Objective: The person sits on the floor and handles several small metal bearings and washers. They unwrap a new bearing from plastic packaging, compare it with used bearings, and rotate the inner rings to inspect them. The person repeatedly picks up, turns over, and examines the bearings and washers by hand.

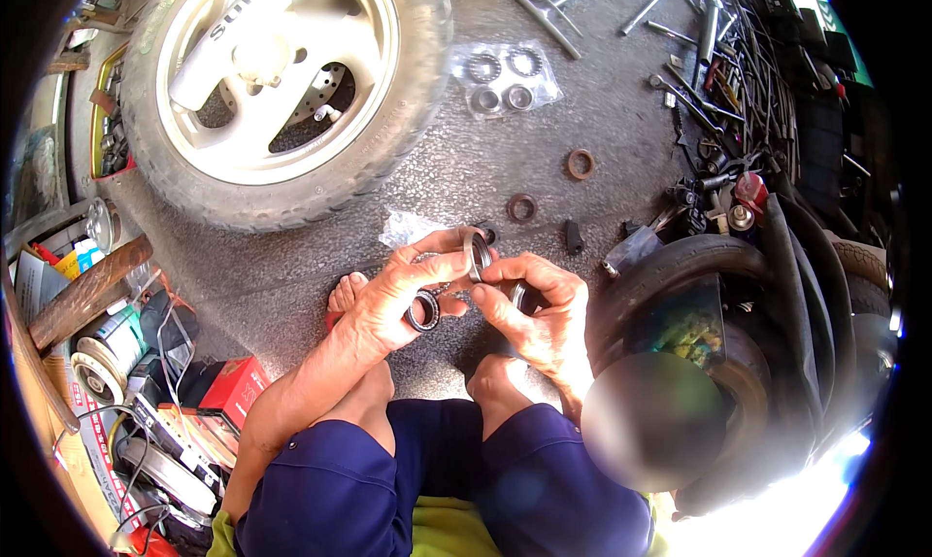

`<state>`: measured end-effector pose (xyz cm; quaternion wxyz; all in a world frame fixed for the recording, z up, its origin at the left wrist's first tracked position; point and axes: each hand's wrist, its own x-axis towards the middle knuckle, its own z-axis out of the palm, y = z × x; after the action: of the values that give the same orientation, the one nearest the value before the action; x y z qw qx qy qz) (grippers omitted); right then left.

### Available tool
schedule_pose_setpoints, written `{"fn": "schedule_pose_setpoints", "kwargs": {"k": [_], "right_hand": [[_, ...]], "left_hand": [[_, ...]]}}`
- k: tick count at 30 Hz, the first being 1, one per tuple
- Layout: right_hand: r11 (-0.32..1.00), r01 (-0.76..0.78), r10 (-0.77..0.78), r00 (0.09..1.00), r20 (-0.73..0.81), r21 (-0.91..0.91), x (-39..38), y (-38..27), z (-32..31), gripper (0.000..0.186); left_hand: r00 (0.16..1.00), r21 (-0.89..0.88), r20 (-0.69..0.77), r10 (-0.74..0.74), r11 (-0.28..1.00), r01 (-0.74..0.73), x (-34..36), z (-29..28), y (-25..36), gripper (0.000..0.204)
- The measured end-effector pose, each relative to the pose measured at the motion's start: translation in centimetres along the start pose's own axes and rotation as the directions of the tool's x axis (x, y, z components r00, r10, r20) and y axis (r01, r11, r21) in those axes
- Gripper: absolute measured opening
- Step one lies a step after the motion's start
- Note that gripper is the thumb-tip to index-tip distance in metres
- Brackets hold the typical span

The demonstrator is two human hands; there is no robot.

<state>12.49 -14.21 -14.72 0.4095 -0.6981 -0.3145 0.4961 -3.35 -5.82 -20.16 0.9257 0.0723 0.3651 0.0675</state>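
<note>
In front of my knees, my left hand [393,290] grips a shiny metal bearing ring [477,256] between thumb and fingers. A second, dark-edged bearing ring [423,310] sits against its lower fingers. My right hand [544,319] is closed, its thumb and forefinger tips touching the right edge of the upper ring. Another dark metal ring [524,297] shows within my right hand's curled fingers, partly hidden. Beyond the hands, two brown worn rings lie on the ground, one nearer [521,207] and one farther [580,164].
A motorcycle wheel [413,120] lies at upper left. A clear plastic pack of bearing parts [503,79] lies beside it. Wrenches and loose tools [714,101] pile up at upper right, with black tyres [670,266] below. A red box [233,392] and clutter stand at left.
</note>
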Motion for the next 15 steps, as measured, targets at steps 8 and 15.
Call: {"fn": "schedule_pose_setpoints", "kwargs": {"k": [8, 15], "right_hand": [[0.994, -0.028, 0.032, 0.999, -0.040, 0.101, -0.1, 0.6, 0.3, 0.010], [0.798, -0.213, 0.267, 0.964, -0.014, 0.564, 0.5, 0.7, -1.7, 0.047]], "left_hand": [[0.994, 0.091, -0.103, 0.042, 0.995, -0.033, -0.5, 1.5, 0.6, 0.043], [0.995, -0.181, 0.093, -0.019, 0.983, 0.036, 0.2, -0.4, 0.4, 0.054]]}}
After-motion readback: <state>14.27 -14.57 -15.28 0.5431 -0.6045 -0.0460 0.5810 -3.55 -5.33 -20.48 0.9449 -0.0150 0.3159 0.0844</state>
